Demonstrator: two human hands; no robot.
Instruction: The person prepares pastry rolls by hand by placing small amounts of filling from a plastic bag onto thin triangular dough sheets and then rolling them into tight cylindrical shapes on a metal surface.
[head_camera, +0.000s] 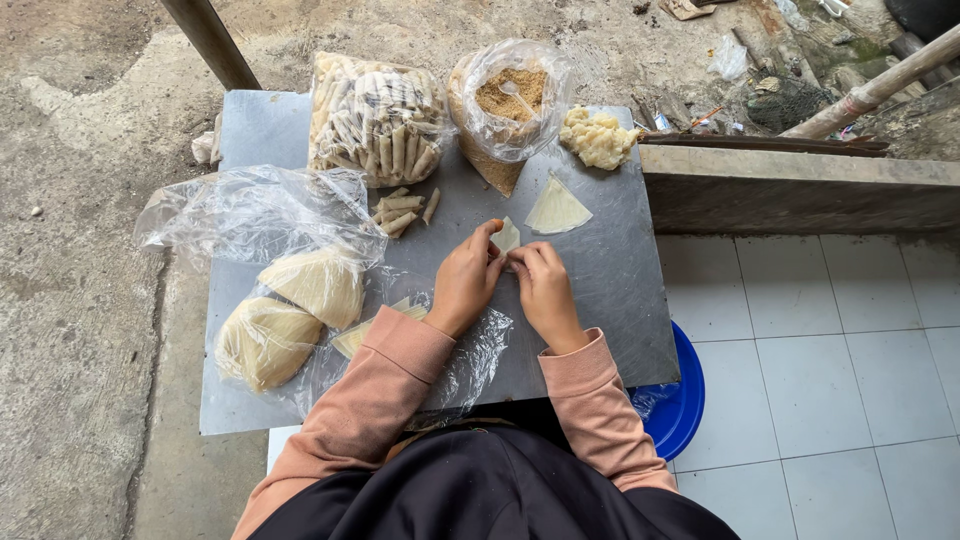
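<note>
Both hands' fingers (492, 240) pinch one small wrapper (507, 236) — nearly closed.

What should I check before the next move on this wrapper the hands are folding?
1. Both hands on the wrapper: ok. Left hand and right hand pinch the small wrapper piece between their fingers.
2. Wrapper over the tray: ok, it is above the metal tray.
3. Next wrapper ready: ok. A triangular wrapper lies flat beyond the hands, apart from them.
4. Filling in reach: ok. The open bag of brown crumbs stands upright.
5. Filling inside the held wrapper: cannot tell, the fingers hide it.
6. Finished rolls clear: ok. The loose rolls lie apart from the hands.
</note>
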